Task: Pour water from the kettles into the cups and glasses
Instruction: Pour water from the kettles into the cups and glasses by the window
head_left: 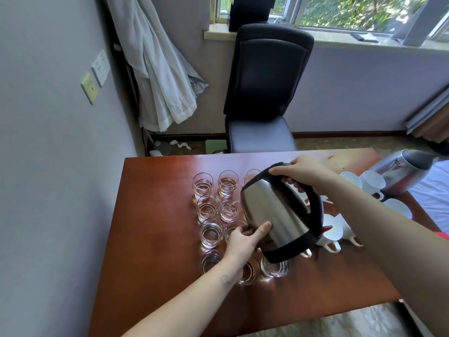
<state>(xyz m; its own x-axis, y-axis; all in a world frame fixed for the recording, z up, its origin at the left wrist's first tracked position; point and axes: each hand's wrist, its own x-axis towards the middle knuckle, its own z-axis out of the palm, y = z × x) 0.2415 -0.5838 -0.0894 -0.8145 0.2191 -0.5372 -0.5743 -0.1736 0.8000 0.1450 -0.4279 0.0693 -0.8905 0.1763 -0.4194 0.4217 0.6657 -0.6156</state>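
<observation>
Right hand (303, 171) grips the handle of the tilted kettle (272, 212), left hand (243, 239) clasping its body.

1. No text, brand, number or sign can be read anywhere in view;
2. a small round inked mark (224, 279) stands on the left forearm (194, 296), too small to make out;
3. the kettle (272, 215) shows only bare steel and reflections.

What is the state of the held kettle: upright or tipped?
Tipped: the steel kettle leans spout-down to the left, and water runs into a glass.
</observation>
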